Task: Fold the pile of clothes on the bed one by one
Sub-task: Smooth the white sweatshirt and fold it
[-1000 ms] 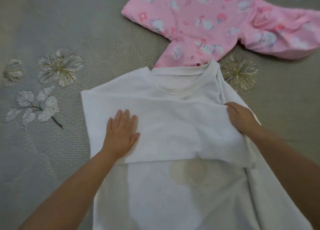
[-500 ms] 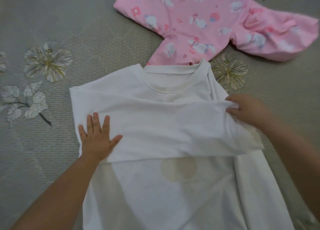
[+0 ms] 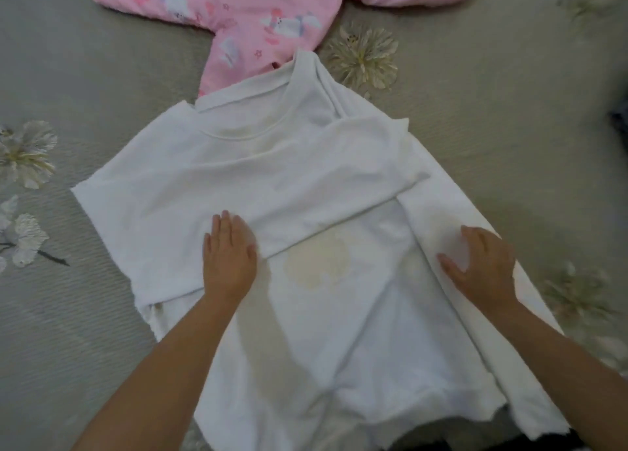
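A white long-sleeved top [image 3: 339, 331] lies flat on the bed, collar away from me, with a faint yellowish print on its chest. One sleeve is folded across the chest from left to right. My left hand [image 3: 229, 256] presses flat on the lower edge of that folded sleeve. My right hand [image 3: 482, 263] rests on the top's folded right side with fingers spread and slightly bent. A pink patterned garment [image 3: 258, 18] lies beyond the collar, partly under it.
The bed cover [image 3: 492, 117] is grey-green with pale embroidered flowers [image 3: 363, 56] around the clothes. A dark object [image 3: 620, 120] shows at the right edge.
My right hand let go of the sleeve end and moved down onto the top's right side. My left hand slid right along the folded sleeve. The view tilted.
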